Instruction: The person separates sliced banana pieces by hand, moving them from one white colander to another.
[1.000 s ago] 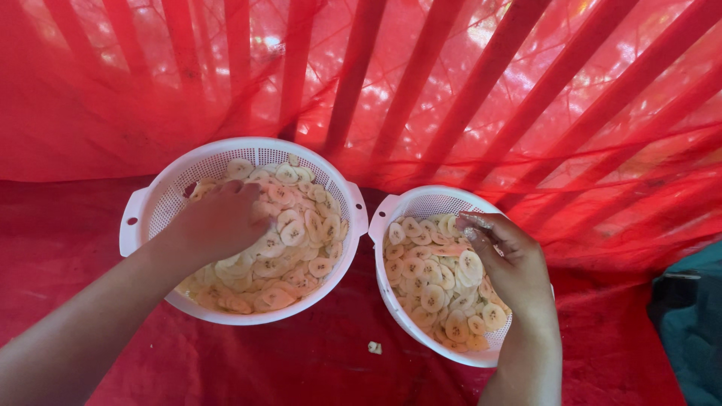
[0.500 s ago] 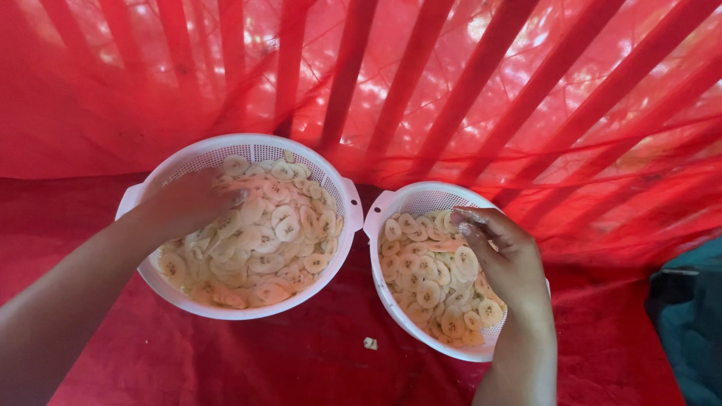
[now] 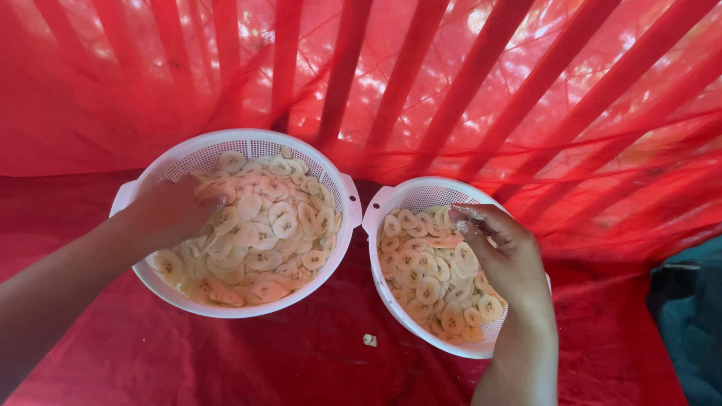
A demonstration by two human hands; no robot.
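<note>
Banana slices [image 3: 263,225] under curled fingers [image 3: 214,204]

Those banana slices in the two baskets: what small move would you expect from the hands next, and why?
Probably the left hand lifts a few slices from the big basket: its fingers are dug into the pile, while the right hand rests on the small basket.

Both round perforated plastic colander baskets are plain white, the big one [image 3: 342,199] and the smaller one [image 3: 391,297]. My thin round banana slices [image 3: 271,225] are pale cream-yellow going pinkish, each with a darker dotted centre. The smooth cloth underneath [image 3: 226,353] is solid deep red. The sheer red netting behind [image 3: 451,83] has darker red stripes fanning across it, with blotchy light patches. Dark teal fabric [image 3: 688,316] at the right edge.
</note>
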